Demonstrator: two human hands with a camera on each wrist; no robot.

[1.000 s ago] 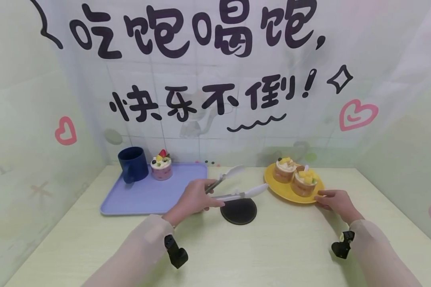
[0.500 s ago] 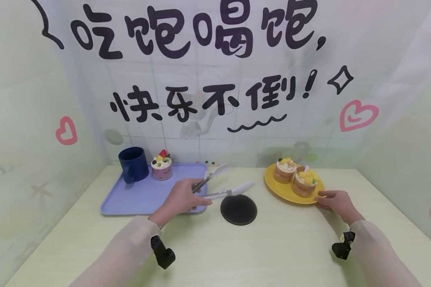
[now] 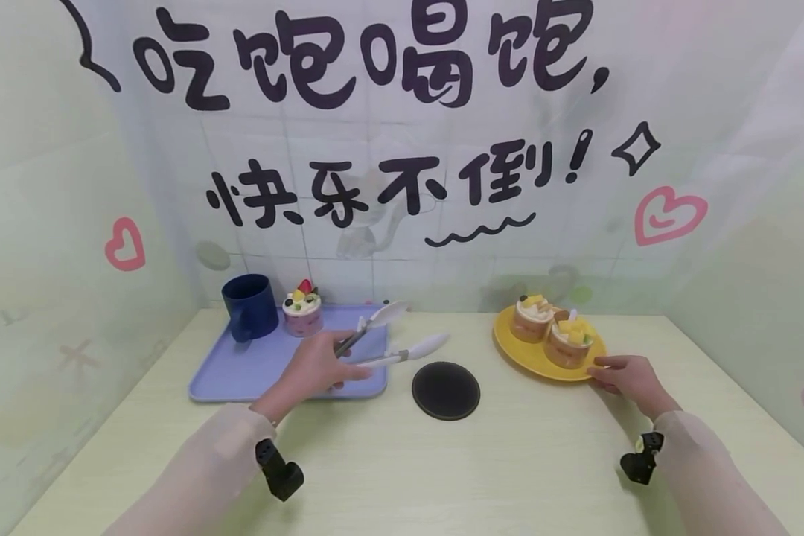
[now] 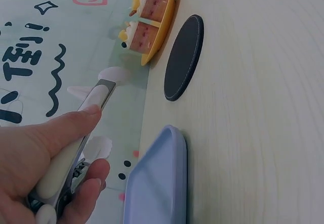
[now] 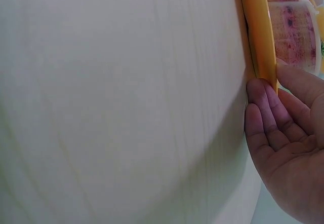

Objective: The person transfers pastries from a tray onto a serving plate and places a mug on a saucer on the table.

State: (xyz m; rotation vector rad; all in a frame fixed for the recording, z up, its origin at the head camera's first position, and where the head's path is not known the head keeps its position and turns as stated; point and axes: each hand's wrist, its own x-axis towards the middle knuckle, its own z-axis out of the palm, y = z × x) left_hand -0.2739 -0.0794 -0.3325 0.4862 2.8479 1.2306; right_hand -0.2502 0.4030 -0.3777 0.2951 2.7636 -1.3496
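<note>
My left hand (image 3: 313,368) holds a pair of tongs (image 3: 391,358) over the right part of the lilac tray (image 3: 241,372); the two white tips stand apart with nothing between them. In the left wrist view, thumb and fingers wrap the tongs' handles (image 4: 68,165). At the right, my right hand (image 3: 633,381) pinches the near right rim of a yellow plate (image 3: 529,359). Two dessert cups with fruit on top, a rear one (image 3: 532,321) and a front one (image 3: 568,342), stand side by side on that plate. Another dessert cup (image 3: 302,316), strawberry-topped, stands on the tray.
A dark blue mug (image 3: 249,307) stands at the tray's back left corner. Between tray and plate lies a round black coaster (image 3: 446,391) on the pale wooden table (image 3: 496,469). A printed curtain (image 3: 402,275) closes off the back, with similar sheets at both sides.
My left hand has moved left with the tongs, from above the coaster to above the tray, so the coaster shows fully. The right hand and the plate have stayed put.
</note>
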